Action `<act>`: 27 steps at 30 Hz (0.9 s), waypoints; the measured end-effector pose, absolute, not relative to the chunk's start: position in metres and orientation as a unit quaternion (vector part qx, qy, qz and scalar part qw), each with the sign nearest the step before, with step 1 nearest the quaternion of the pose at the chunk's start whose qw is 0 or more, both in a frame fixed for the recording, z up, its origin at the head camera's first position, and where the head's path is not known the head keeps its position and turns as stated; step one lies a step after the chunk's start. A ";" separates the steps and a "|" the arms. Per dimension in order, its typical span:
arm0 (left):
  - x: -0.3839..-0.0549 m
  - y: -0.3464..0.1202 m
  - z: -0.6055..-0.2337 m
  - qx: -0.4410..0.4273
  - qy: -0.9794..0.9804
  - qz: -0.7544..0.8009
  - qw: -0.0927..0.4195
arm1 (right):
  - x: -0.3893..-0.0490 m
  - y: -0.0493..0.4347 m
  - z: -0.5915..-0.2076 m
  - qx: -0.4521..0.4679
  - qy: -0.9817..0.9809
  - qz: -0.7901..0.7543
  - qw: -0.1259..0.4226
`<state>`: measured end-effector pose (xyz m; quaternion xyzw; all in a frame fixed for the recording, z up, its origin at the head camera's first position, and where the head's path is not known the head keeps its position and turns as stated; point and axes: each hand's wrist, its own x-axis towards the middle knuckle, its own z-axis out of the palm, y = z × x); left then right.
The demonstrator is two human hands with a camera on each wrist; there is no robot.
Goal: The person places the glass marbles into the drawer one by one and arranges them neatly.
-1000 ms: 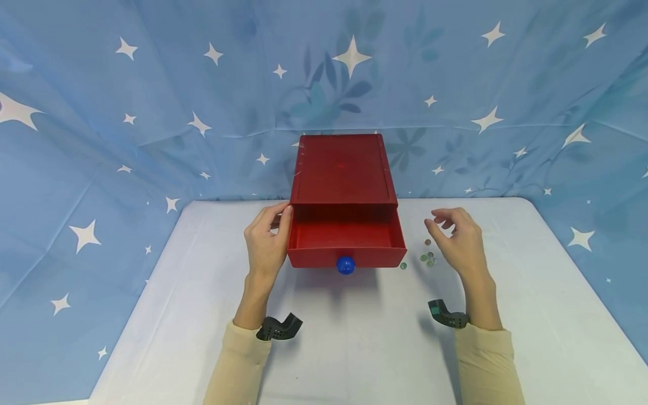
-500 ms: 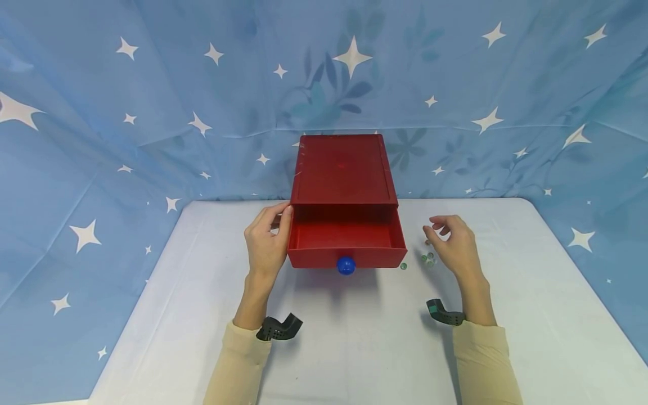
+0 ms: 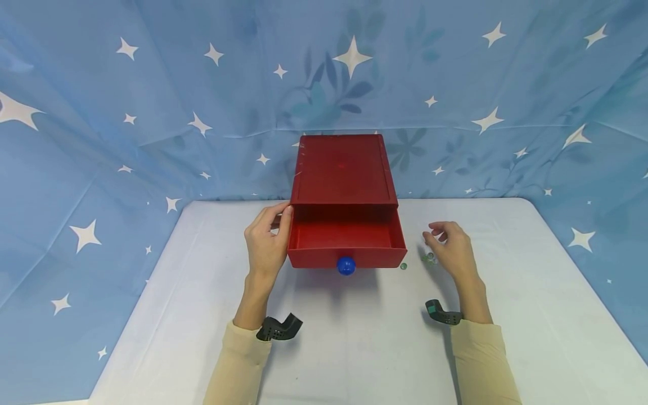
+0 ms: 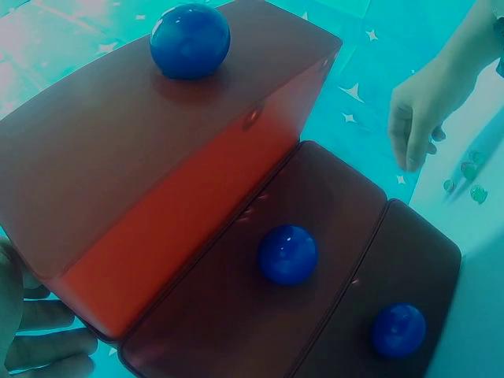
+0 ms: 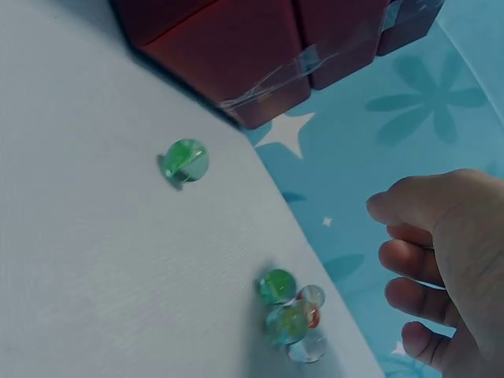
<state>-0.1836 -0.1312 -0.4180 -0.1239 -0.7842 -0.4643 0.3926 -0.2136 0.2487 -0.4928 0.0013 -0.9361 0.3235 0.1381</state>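
A red drawer cabinet (image 3: 343, 174) stands on the table with its top drawer (image 3: 346, 236) pulled out; the visible inside of the drawer is bare. A blue ball knob (image 3: 346, 265) is on the drawer's front. My left hand (image 3: 265, 239) rests against the left side of the cabinet and drawer, fingertips at the wall. Over the table to the right, my right hand (image 3: 455, 250) hovers with loosely bent fingers and nothing between them. Below its fingertips lies a cluster of glass marbles (image 5: 286, 323), green, clear and reddish. One green marble (image 5: 187, 161) lies apart, nearer the cabinet.
Two lower drawers, each with a blue knob (image 4: 288, 255), are pushed in. The white table (image 3: 344, 349) ends at a blue star-patterned curtain (image 3: 243, 84) behind the cabinet. A black wrist mount (image 3: 280, 327) sticks out from the left wrist.
My right hand has drifted slightly nearer to me and a little to the left, covering more of the marble cluster. My left hand and the drawer have stayed put.
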 end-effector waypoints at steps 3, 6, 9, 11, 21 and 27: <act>-0.183 -0.131 -0.418 -0.125 -0.784 -0.465 0.393 | -0.215 0.250 -0.497 0.000 -0.937 0.324 0.133; -0.183 -0.131 -0.418 -0.125 -0.782 -0.468 0.391 | -0.216 0.250 -0.502 -0.002 -0.937 0.324 0.128; -0.183 -0.131 -0.418 -0.126 -0.782 -0.469 0.391 | -0.217 0.252 -0.506 -0.007 -0.940 0.321 0.116; -0.183 -0.131 -0.418 -0.127 -0.782 -0.469 0.390 | -0.217 0.252 -0.508 -0.013 -0.942 0.318 0.108; -0.184 -0.131 -0.419 -0.126 -0.784 -0.466 0.391 | -0.216 0.255 -0.513 -0.026 -0.944 0.318 0.078; -0.183 -0.131 -0.418 -0.127 -0.782 -0.471 0.388 | -0.216 0.255 -0.517 -0.028 -0.947 0.313 0.068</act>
